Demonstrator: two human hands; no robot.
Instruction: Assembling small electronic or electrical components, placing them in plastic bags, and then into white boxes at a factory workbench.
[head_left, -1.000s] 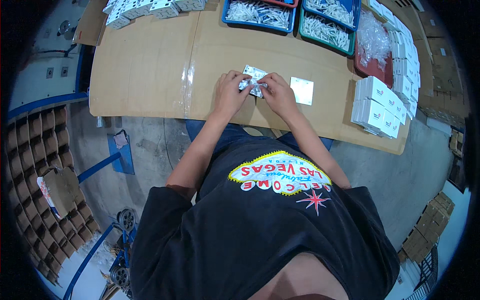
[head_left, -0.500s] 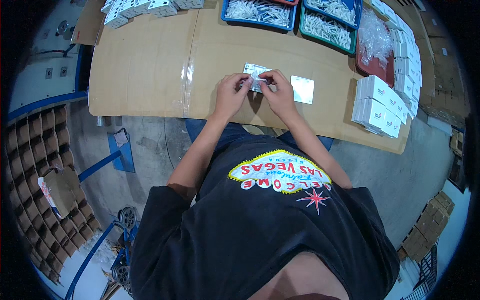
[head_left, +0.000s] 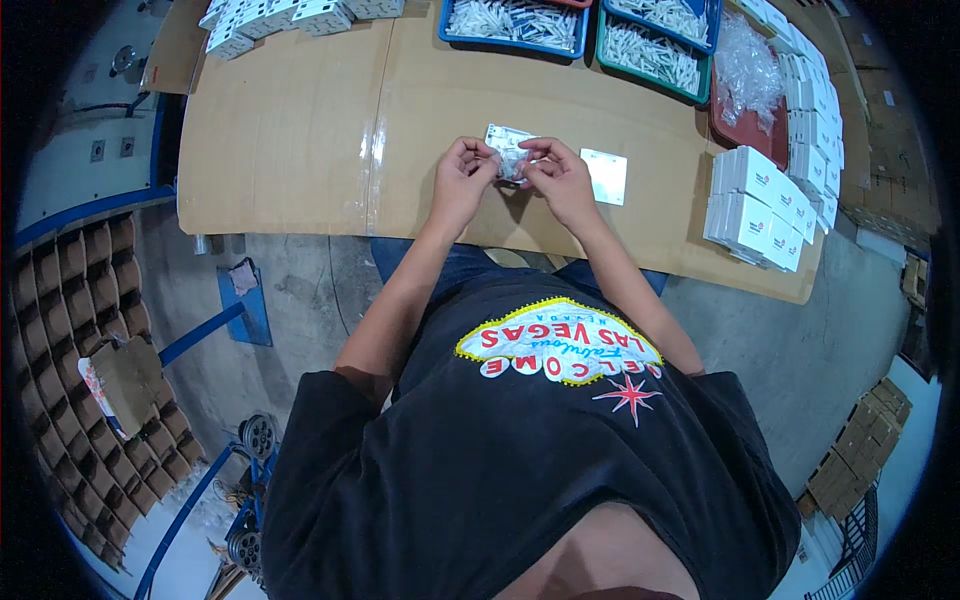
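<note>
Both hands work close together over the cardboard-covered table. Between my fingertips is a small clear plastic bag (head_left: 510, 164), crinkled and shiny; what it contains is too small to make out. My left hand (head_left: 463, 180) pinches its left side with thumb and forefinger, and my right hand (head_left: 563, 183) pinches the right side. Behind and under the bag lies a flat white piece with dark marks (head_left: 497, 134), partly covered by the bag and fingers. A plain white square piece (head_left: 605, 177) rests on the table just right of my right hand.
At the far side stand a blue tray (head_left: 513, 42) and a green tray (head_left: 655, 77) of small white parts. A red tray (head_left: 745, 140) holds clear plastic bags. White boxes are stacked at the right (head_left: 757, 215) and far left (head_left: 250, 22). Brown cardboard (head_left: 285, 150) covers the table.
The fingers have shifted slightly, and more of the plastic bag shows between them. Both hands stay over the same spot on the table.
</note>
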